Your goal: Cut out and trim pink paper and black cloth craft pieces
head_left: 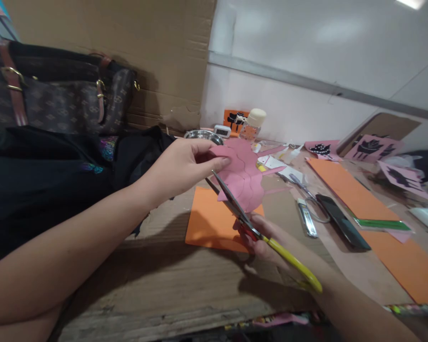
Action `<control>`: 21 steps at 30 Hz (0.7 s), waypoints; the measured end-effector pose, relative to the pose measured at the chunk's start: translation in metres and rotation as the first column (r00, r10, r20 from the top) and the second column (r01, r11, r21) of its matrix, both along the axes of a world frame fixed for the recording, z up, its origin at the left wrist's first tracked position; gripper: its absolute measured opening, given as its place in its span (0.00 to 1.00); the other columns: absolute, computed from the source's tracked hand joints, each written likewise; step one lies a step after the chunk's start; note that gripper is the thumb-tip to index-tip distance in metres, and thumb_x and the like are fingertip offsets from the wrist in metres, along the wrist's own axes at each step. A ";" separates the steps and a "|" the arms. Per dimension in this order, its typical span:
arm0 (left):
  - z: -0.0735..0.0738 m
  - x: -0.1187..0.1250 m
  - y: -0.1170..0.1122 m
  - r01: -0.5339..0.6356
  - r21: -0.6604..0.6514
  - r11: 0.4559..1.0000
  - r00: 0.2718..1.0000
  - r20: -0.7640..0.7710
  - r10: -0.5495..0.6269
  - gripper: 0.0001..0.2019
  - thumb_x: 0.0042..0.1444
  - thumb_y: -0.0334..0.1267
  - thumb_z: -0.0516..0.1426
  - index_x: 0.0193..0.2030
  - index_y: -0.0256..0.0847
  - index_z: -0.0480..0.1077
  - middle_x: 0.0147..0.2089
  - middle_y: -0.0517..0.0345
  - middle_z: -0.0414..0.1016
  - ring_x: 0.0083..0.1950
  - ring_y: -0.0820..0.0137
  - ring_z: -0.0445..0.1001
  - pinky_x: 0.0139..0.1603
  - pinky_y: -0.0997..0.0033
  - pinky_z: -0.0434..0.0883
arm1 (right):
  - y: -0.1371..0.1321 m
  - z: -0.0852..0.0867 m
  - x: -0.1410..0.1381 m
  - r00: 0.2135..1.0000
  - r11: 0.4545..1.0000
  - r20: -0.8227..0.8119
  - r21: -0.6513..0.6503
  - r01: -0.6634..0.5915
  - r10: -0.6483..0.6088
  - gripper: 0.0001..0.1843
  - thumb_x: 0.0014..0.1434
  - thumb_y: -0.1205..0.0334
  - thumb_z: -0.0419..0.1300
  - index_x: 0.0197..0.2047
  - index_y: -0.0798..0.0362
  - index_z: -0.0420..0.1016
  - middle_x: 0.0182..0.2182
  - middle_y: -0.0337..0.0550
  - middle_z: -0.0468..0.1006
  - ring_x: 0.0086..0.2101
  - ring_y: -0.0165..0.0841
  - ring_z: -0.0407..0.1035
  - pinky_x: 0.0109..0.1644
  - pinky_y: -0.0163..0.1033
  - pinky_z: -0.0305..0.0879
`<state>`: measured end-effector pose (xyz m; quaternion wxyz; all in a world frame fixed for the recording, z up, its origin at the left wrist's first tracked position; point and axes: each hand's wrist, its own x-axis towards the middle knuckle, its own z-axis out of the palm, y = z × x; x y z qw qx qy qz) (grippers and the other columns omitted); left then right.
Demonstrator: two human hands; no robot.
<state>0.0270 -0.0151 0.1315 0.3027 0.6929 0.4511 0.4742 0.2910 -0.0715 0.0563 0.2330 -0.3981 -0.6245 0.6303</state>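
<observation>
**Head view: pink paper held against yellow-handled scissors**

Pinched a pink paper cut-out (244, 178) with the left hand (185, 164), thumb and fingertips pressed together on its left edge. Held it lifted off the table (157, 285), in the middle of the scene, just above the far edge of an orange sheet (209, 223) lying flat on the brown surface.

Gripped a pair of scissors (257, 232) with the right hand (267, 240), near and to the right of the paper, fingers closed around the yellow handles. Pointed the blades far and left, slightly parted, with the tips at the lower left edge of the pink paper, just below the left fingertips.

Showed scalloped outlines on the pink paper and thin strips trailing from its right side.

Saw, to the right on the table, a dark phone (342, 221) beside a small metal tool (306, 216), then a long orange strip (395, 247) running from far to near. Saw pink cards with black silhouettes (369, 147) farther right, against the white wall.

Saw, far beyond the hands, a bottle with a cream cap (253, 124) and a steel bowl (204, 136). Saw, far left, a patterned brown handbag (57, 99) resting on dark cloth (39, 171), with a cardboard panel (128, 38) upright behind it.
</observation>
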 end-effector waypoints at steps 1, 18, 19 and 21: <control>0.000 -0.001 0.000 0.010 0.011 1.000 1.000 -0.005 -0.010 0.09 0.58 0.43 0.64 0.37 0.42 0.82 0.33 0.59 0.82 0.34 0.69 0.76 0.34 0.71 0.70 | -0.001 0.003 -0.001 1.000 1.000 0.001 -0.022 0.006 -0.006 0.28 0.58 0.35 0.64 0.50 0.48 0.73 0.36 0.42 0.67 0.34 0.33 0.62 0.31 0.34 0.63; -0.002 -0.001 0.002 0.046 0.030 0.998 0.999 -0.026 -0.045 0.09 0.61 0.41 0.61 0.38 0.41 0.82 0.34 0.59 0.83 0.35 0.70 0.77 0.36 0.72 0.71 | 0.000 0.005 0.000 1.000 1.000 -0.003 0.000 -0.024 0.024 0.26 0.61 0.38 0.64 0.51 0.50 0.73 0.40 0.45 0.68 0.36 0.33 0.63 0.34 0.33 0.66; -0.002 -0.002 0.002 0.040 0.044 0.998 0.999 -0.034 -0.038 0.09 0.61 0.41 0.61 0.38 0.41 0.82 0.34 0.59 0.83 0.35 0.70 0.77 0.36 0.72 0.71 | 0.000 0.005 0.000 1.000 1.000 -0.015 -0.022 -0.022 0.022 0.26 0.61 0.38 0.64 0.51 0.49 0.72 0.40 0.44 0.68 0.35 0.32 0.63 0.34 0.34 0.66; 0.000 -0.003 0.002 0.025 0.077 0.997 0.999 -0.046 -0.022 0.09 0.61 0.42 0.62 0.39 0.42 0.82 0.35 0.60 0.83 0.35 0.70 0.77 0.36 0.73 0.71 | 0.000 0.005 0.000 0.999 0.999 -0.034 -0.050 -0.013 0.011 0.25 0.61 0.39 0.64 0.51 0.49 0.71 0.38 0.42 0.68 0.34 0.32 0.64 0.35 0.34 0.68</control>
